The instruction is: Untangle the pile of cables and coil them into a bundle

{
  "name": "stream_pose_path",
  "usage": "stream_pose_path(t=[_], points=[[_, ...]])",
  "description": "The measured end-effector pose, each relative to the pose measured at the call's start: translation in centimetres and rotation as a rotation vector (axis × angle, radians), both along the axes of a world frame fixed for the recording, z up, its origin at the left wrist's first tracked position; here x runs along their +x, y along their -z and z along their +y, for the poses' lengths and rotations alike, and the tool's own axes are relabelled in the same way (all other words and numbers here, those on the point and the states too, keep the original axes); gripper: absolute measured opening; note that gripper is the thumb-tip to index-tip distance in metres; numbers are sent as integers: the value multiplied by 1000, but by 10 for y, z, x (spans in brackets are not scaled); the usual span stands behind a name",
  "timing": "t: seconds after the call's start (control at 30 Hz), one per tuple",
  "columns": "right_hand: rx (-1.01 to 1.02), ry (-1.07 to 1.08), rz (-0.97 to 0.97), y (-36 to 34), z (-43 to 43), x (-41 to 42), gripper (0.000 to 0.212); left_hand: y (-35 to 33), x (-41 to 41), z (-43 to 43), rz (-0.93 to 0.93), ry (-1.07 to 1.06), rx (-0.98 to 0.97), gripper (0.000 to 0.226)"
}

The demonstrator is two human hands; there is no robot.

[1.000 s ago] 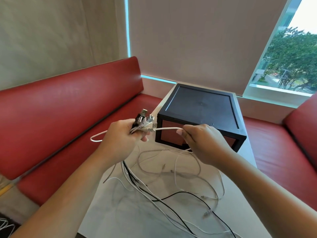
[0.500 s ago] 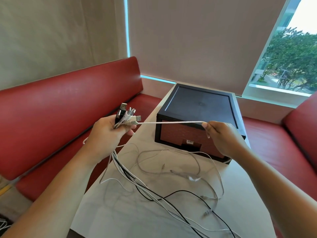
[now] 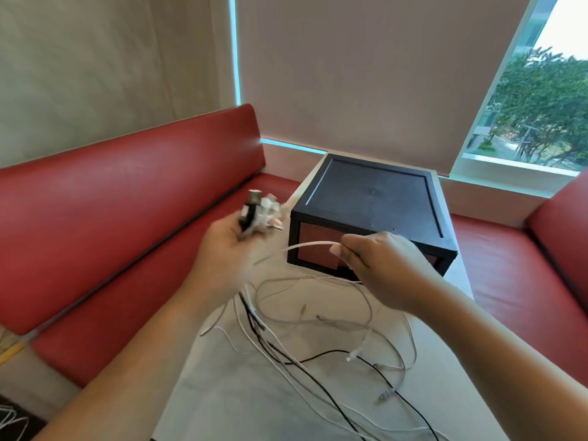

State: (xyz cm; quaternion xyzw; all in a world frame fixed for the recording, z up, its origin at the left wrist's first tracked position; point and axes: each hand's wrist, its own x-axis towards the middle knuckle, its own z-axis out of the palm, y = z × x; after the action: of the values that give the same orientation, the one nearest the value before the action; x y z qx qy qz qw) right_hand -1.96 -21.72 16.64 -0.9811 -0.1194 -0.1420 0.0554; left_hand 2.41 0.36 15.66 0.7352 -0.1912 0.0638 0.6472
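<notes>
Whereas half a second earlier one white cable (image 3: pixel 310 245) ran taut between the two hands, it now sagged in a short curved length at mid-frame. The right hand (image 3: pixel 385 268) had travelled back leftward from in front of the black box (image 3: pixel 372 198) and pinched that cable between thumb and forefinger, its other fingers curled. The left hand (image 3: pixel 222 256), blurred with motion left of centre, was closed round a bunch of plugs (image 3: pixel 259 211) that stuck up above its fist, black and white leads trailing down from under it. Whether the free end of the white cable still reached that fist could not be told through the blur.

The rest of the cables (image 3: pixel 318 319) lay in loose, overlapping loops on the white table (image 3: pixel 216 399), in the lower middle of the frame, with at least one black lead crossing several white ones and running off the bottom edge. The box stood on the table's far end, behind the hands, and a red seat (image 3: pixel 127 218) filled the left side.

The shift from taut to slack suggested that one arm's span of cable had been drawn out straight and was being folded back toward the plugs as a loop. By that reading the coiling had only begun: the ends were gathered, but most of the length was still spread and crossed on the table.
</notes>
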Motion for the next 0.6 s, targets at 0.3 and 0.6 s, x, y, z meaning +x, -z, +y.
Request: stream_pose_path(t=[0.3,0.6], points=[[82,-33,121,3,15,1,41,7,1,-6,17,133,433,23],[412,162,258,24,-33,16,41,6,7,16,-2,142,426,21]])
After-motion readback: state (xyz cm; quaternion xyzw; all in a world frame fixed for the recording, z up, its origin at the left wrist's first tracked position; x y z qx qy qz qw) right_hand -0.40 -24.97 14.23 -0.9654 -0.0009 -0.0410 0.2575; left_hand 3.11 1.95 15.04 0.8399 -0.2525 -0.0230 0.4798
